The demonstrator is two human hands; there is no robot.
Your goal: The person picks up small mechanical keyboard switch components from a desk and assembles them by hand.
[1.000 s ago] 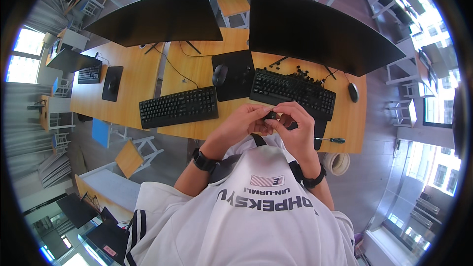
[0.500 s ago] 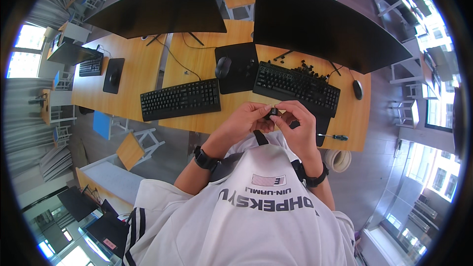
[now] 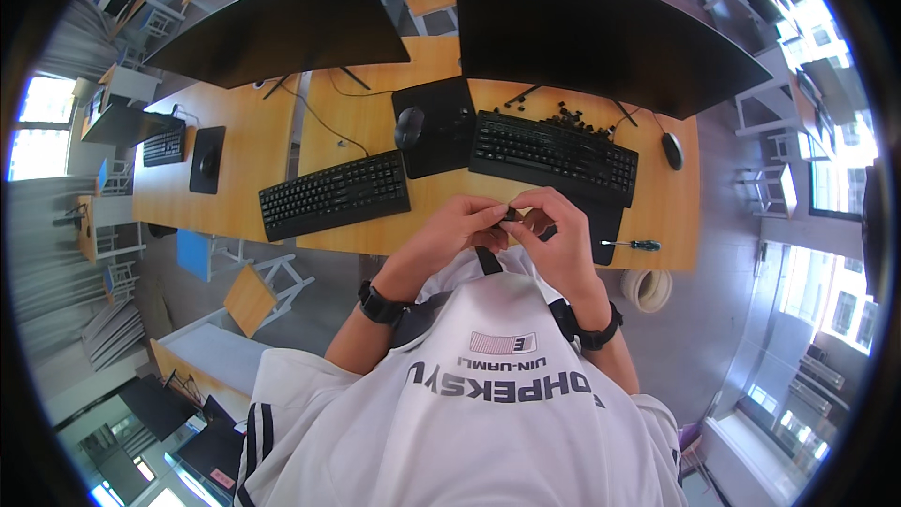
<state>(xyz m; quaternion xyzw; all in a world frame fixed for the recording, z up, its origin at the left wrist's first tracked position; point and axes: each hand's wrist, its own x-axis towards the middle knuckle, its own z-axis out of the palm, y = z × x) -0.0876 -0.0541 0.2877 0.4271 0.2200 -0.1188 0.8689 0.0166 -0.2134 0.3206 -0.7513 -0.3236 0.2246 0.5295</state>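
Pinching a small black piece between them, both hands meet at the desk's near edge! The left hand grips it with thumb and fingertips, the right hand closes on it from the other side; the fingers hide most of its shape. Just beyond sits the right keyboard, small black bits scattered along its far edge. Out right, a screwdriver lies with its shaft across a dark mat, and farther off waits a mouse. Over left, another keyboard rests at a slant, near a black mouse pad carrying a dark mouse. Two wide dark monitors line the wooden desk's far side.
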